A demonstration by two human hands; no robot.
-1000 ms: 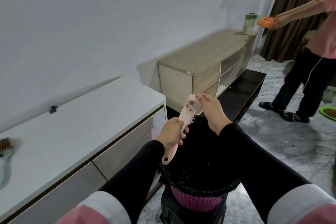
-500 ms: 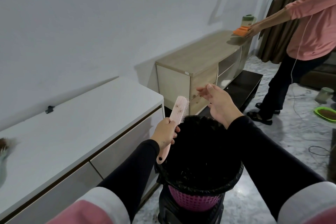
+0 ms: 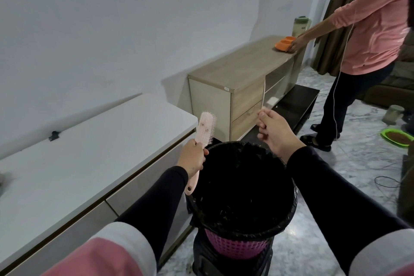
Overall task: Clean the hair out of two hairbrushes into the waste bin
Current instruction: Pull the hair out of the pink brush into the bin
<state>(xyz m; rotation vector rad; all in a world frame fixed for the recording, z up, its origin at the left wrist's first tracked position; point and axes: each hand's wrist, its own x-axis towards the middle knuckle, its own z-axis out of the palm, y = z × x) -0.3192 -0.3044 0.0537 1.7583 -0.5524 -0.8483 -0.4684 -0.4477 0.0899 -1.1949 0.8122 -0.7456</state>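
Note:
My left hand (image 3: 193,156) grips the handle of a pink hairbrush (image 3: 205,129) and holds it upright at the left rim of the waste bin (image 3: 237,246), bristles facing right. The bin is a pink basket lined with a black bag. Above the bin's far rim my right hand (image 3: 275,133) has its fingertips pinched together; whether hair is between them is too fine to see. At the far left edge of the white cabinet (image 3: 94,154), a dark blur (image 3: 1,181) is all that shows of a second brush.
A wooden cabinet (image 3: 237,74) stands behind the bin, with a low black table (image 3: 298,101) in front of it. Another person (image 3: 369,36) at the right touches an orange dish (image 3: 284,43) on it. A green plate (image 3: 397,138) and a cable lie on the marble floor.
My right hand pulled away from the brush's bristles and now hangs pinched over the bin. The brush swung left to the rim. The other person set the orange dish down.

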